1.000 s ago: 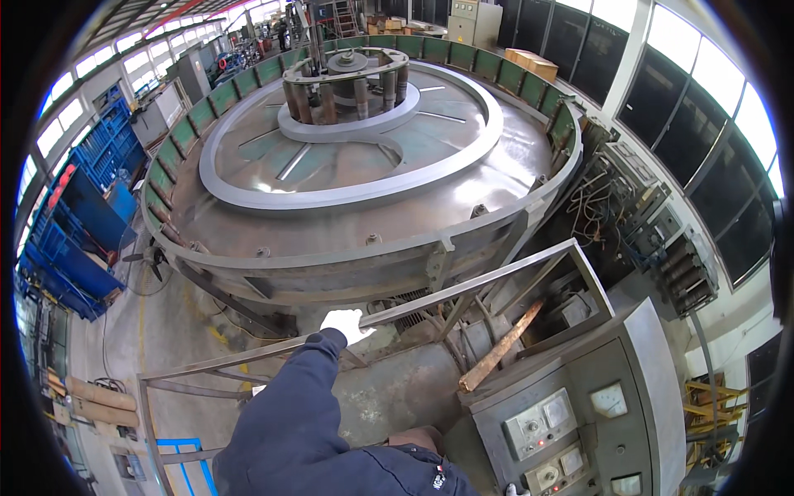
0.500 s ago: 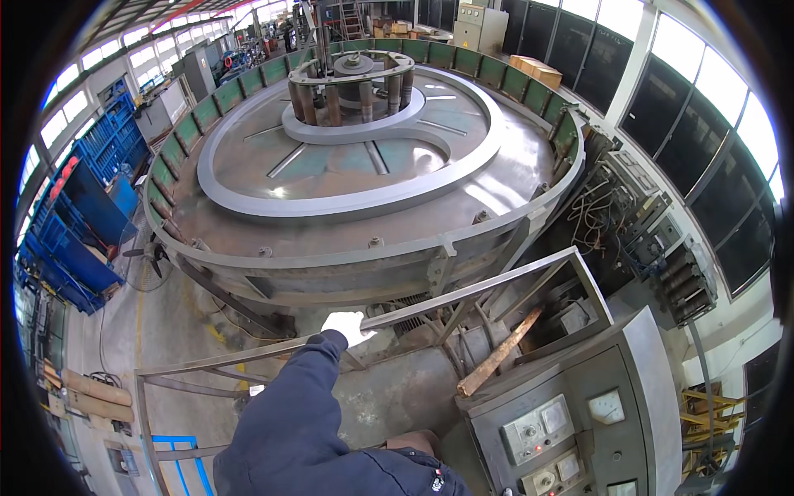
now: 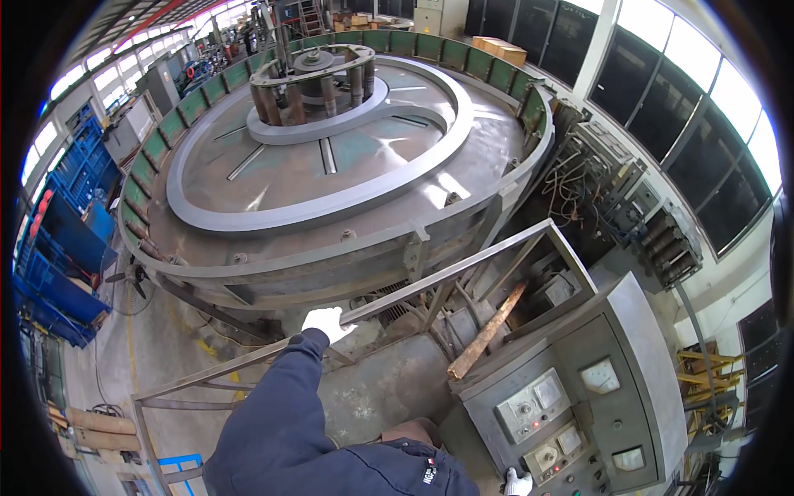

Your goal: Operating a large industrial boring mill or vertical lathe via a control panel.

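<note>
My left hand point(image 3: 329, 324), in a white glove, is closed over the top bar of a metal guard rail point(image 3: 413, 289). The dark blue sleeve reaches forward to it from below. At the lower edge my right hand point(image 3: 518, 483), also white-gloved, is at the lower left corner of a grey control cabinet point(image 3: 571, 364). It sits close to the knobs and red lights; its fingers are too small and partly cut off to read. Beyond the rail stands a large round machine table point(image 3: 273, 186) with a grey ring point(image 3: 331, 204) lying on it.
A wooden bar point(image 3: 488, 332) leans between rail and cabinet. Cables point(image 3: 566, 186) and machinery crowd the right wall. Blue metal racks point(image 3: 58, 248) stand at the left, with a black fan point(image 3: 132, 279) near the round table. Yellow frames point(image 3: 707, 380) are at the far right.
My right hand has come into view at the cabinet's lower left corner. The view has turned and tilted slightly, shifting the round table leftward. My left hand stays on the rail.
</note>
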Demonstrator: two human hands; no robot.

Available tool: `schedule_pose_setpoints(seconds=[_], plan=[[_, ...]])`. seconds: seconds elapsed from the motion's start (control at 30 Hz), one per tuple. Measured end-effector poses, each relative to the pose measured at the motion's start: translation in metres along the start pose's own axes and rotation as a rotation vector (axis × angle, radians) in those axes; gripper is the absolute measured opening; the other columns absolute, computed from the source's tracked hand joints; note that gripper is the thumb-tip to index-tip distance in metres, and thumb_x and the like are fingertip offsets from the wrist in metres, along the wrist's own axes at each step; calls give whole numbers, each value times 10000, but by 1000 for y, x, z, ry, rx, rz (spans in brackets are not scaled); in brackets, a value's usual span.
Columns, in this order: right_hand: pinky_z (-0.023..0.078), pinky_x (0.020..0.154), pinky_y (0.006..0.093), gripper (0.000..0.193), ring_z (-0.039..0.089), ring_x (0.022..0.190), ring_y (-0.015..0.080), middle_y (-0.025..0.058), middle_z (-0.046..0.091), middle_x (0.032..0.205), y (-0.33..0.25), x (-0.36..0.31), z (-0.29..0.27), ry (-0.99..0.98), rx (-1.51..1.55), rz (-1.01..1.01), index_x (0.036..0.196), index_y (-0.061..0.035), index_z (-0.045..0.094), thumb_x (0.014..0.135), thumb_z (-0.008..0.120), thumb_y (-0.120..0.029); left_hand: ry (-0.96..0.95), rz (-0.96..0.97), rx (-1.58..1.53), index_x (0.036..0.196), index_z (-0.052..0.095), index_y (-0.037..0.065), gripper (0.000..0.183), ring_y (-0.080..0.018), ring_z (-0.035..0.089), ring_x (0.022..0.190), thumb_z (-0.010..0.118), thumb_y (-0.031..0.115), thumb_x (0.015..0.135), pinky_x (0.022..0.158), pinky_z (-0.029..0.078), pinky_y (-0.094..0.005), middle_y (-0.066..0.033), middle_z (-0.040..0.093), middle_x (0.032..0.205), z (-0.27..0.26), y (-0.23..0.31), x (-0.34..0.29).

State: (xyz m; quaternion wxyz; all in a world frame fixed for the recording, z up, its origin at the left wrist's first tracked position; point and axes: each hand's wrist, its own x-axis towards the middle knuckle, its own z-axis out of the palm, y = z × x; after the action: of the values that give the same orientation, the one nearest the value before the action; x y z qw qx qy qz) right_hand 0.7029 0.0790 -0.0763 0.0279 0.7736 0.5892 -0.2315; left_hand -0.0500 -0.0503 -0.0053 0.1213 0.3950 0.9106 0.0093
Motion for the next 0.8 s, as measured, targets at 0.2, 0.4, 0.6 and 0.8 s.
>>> schedule_pose_setpoints(seconds=[0.2, 0.4, 0.6, 0.8], plan=[[584, 623, 426, 510, 717, 703, 292, 220, 751, 936, 22, 2, 41, 136, 335, 3, 1224, 131, 656, 899, 903, -175, -31, 9, 29, 1126, 742, 74, 706, -377, 778, 981, 644, 747, 936, 898, 609, -481, -181, 802, 1041, -7, 9, 2], [600, 749, 426, 481, 727, 811, 295, 228, 763, 982, 10, -3, 35, 107, 362, 57, 1165, 127, 674, 886, 913, -183, -37, 7, 23, 1140, 743, 73, 716, -377, 778, 983, 642, 752, 935, 900, 609, -478, -179, 803, 1045, -4, 4, 1], [579, 657, 414, 353, 676, 689, 251, 161, 721, 839, 22, 4, 41, 141, 363, 0, 1023, 80, 672, 895, 896, -162, -35, -1, 7, 1134, 751, 81, 723, -376, 768, 1007, 669, 764, 915, 913, 604, -475, -184, 798, 1055, -1, 7, 5], [532, 502, 394, 308, 641, 568, 228, 150, 706, 810, 4, -1, 30, 53, 468, 100, 1004, 58, 664, 914, 880, -144, -26, -7, 21, 1135, 748, 77, 723, -378, 768, 1008, 665, 762, 919, 914, 603, -476, -187, 796, 1067, -1, 4, 3]])
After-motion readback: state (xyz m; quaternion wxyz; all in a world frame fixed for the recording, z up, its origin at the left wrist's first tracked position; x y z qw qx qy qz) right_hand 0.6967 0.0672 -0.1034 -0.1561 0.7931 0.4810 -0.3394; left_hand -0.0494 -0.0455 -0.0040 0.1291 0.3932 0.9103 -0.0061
